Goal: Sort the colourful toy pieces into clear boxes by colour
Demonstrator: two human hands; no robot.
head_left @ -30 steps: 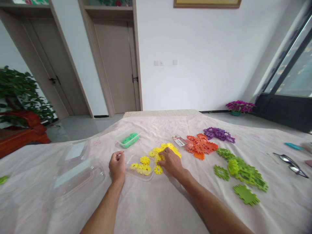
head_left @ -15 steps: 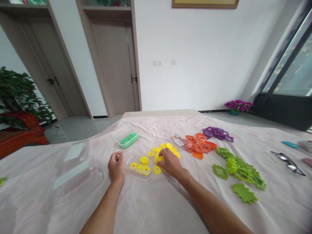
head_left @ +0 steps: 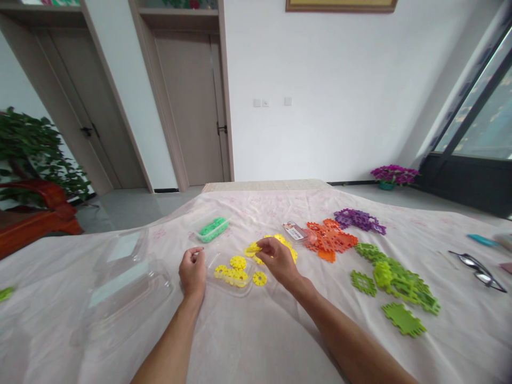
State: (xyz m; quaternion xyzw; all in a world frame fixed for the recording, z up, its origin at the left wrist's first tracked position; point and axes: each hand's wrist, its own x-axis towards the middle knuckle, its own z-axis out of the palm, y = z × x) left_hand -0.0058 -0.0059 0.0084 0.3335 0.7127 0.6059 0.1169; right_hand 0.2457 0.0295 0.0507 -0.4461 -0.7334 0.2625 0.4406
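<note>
My right hand [head_left: 278, 260] is raised a little above the cloth, pinching a yellow snowflake piece [head_left: 253, 248] between thumb and fingers. More yellow pieces [head_left: 288, 246] lie under and behind it. My left hand [head_left: 192, 273] is closed on the left edge of a small clear tray [head_left: 218, 260] that holds several yellow pieces [head_left: 235, 271]. One yellow piece [head_left: 260, 278] lies just right of the tray.
A pale cloth [head_left: 248, 341] covers the table. On it lie a clear box with green pieces [head_left: 211, 228], large clear containers [head_left: 124, 288], orange pieces [head_left: 330, 240], purple pieces [head_left: 358, 218], lime green pieces [head_left: 394, 282], a small packet [head_left: 295, 231] and glasses [head_left: 478, 271].
My right hand has lifted from the yellow pile with a yellow piece pinched in it. My left hand has stayed on the tray edge.
</note>
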